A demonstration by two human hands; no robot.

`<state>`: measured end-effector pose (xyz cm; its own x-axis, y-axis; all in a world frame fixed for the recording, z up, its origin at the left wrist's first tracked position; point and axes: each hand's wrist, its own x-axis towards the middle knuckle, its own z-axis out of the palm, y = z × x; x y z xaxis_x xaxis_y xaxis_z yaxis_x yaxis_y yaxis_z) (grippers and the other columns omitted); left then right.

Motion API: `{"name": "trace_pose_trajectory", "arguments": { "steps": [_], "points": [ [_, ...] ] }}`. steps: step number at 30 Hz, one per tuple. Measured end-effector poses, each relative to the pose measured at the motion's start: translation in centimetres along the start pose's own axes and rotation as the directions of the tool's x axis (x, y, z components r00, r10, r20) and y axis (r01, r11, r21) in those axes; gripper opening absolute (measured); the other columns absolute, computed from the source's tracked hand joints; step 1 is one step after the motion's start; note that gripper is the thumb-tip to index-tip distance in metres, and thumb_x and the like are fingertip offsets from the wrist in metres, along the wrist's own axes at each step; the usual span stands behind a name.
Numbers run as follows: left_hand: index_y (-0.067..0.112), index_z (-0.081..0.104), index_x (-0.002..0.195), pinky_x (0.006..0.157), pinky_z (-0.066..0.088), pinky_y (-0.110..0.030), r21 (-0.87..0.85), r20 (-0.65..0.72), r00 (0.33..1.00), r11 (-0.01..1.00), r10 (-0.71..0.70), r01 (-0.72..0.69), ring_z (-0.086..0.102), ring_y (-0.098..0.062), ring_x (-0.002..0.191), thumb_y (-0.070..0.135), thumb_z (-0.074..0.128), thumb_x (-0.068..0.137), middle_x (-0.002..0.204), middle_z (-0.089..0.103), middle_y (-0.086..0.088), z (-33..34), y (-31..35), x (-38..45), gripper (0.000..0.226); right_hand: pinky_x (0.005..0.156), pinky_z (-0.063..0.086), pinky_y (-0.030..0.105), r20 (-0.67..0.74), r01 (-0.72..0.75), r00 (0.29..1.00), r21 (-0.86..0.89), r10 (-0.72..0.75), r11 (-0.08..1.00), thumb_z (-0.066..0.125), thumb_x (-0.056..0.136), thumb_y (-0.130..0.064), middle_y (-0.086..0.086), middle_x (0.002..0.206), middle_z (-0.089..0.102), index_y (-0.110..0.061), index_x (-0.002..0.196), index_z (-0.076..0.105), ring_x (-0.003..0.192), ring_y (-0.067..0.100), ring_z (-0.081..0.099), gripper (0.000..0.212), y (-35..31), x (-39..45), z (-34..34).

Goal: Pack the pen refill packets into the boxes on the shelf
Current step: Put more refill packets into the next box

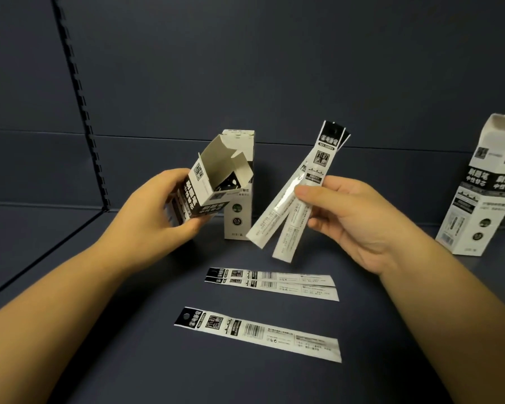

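Now packets (pixel 295 196) between right fingers (pixel 312 190)

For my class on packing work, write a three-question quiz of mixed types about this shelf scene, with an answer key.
1. True or false: the box in the left hand has its top flaps shut.
2. How many refill packets lie flat on the shelf?
   A. one  B. three  C. five
3. Fill in: the right hand holds ___ packets, fanned apart.

Key
1. False: the flaps stand open, and the box is tilted towards the packets.
2. B: an overlapping pair and a single packet nearer the person.
3. Two, pinched between thumb and fingers.
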<state>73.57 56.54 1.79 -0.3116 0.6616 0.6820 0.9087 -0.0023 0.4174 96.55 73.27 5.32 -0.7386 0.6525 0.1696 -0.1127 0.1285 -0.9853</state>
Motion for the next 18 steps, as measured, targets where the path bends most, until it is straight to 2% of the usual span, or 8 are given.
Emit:
{"name": "trace_pose_trajectory", "arguments": {
  "steps": [3, 6, 8, 11, 15, 18],
  "points": [
    [0.043, 0.049, 0.129, 0.087, 0.039, 0.001, 0.011, 0.012, 1.000, 1.000, 0.011, -0.011, 0.052, 0.014, 0.112, 0.029, 0.082, 0.080, 0.119, 0.055, 0.032, 0.1, -0.2, 0.0, 0.060, 0.078, 0.057, 0.029, -0.035, 0.055, 0.998, 0.091, -0.052, 0.994, 0.063, 0.096, -0.012, 0.011, 0.098, 0.078, -0.007, 0.103, 0.073, 0.092, 0.022, 0.072, 0.013, -0.2, -0.1, 0.3],
    [0.043, 0.050, 0.130, 0.087, 0.042, -0.006, 0.014, 0.023, 1.000, 1.000, 0.004, -0.004, 0.053, 0.010, 0.113, 0.031, 0.082, 0.080, 0.121, 0.056, 0.029, 0.1, -0.3, 0.0, 0.061, 0.066, 0.057, 0.020, -0.060, 0.099, 0.994, 0.189, -0.089, 0.977, 0.062, 0.096, -0.012, 0.009, 0.093, 0.078, -0.007, 0.098, 0.072, 0.078, 0.011, 0.072, 0.012, -0.4, -0.4, 0.7],
    [0.044, 0.050, 0.130, 0.088, 0.042, -0.008, 0.018, 0.026, 1.000, 1.000, 0.008, -0.008, 0.054, 0.009, 0.113, 0.031, 0.082, 0.080, 0.121, 0.058, 0.027, 0.1, -0.4, 0.0, 0.061, 0.066, 0.057, 0.018, -0.085, 0.129, 0.990, 0.240, -0.111, 0.962, 0.063, 0.096, -0.011, 0.010, 0.095, 0.078, -0.006, 0.097, 0.072, 0.079, 0.012, 0.072, 0.011, -0.5, -0.4, 0.9],
    [0.044, 0.049, 0.128, 0.087, 0.040, -0.003, 0.024, 0.031, 0.999, 1.000, 0.013, -0.014, 0.053, 0.009, 0.112, 0.030, 0.081, 0.079, 0.119, 0.058, 0.025, 0.2, -0.4, 0.0, 0.060, 0.065, 0.056, 0.018, -0.136, 0.172, 0.981, 0.287, -0.138, 0.942, 0.064, 0.095, -0.011, 0.012, 0.097, 0.078, -0.004, 0.098, 0.071, 0.078, 0.012, 0.071, 0.010, -0.6, -0.4, 1.1],
    [0.044, 0.050, 0.128, 0.087, 0.042, -0.011, 0.032, 0.035, 0.999, 0.999, 0.018, -0.019, 0.054, 0.007, 0.112, 0.034, 0.079, 0.079, 0.119, 0.057, 0.027, 0.4, -0.4, 0.0, 0.058, 0.065, 0.056, 0.018, -0.159, 0.213, 0.973, 0.323, -0.170, 0.922, 0.063, 0.096, -0.011, 0.011, 0.099, 0.078, -0.001, 0.106, 0.069, 0.077, 0.011, 0.069, 0.015, -0.6, -0.6, 1.3],
    [0.048, 0.048, 0.126, 0.085, 0.042, -0.010, 0.033, 0.040, 0.999, 0.999, 0.032, -0.033, 0.054, 0.009, 0.112, 0.035, 0.078, 0.079, 0.119, 0.056, 0.029, 0.4, -0.3, 0.0, 0.057, 0.066, 0.056, 0.018, -0.171, 0.239, 0.966, 0.321, -0.192, 0.916, 0.063, 0.096, -0.012, 0.011, 0.099, 0.078, -0.001, 0.106, 0.069, 0.079, 0.011, 0.069, 0.016, -0.6, -0.7, 1.5]
  ]
}}
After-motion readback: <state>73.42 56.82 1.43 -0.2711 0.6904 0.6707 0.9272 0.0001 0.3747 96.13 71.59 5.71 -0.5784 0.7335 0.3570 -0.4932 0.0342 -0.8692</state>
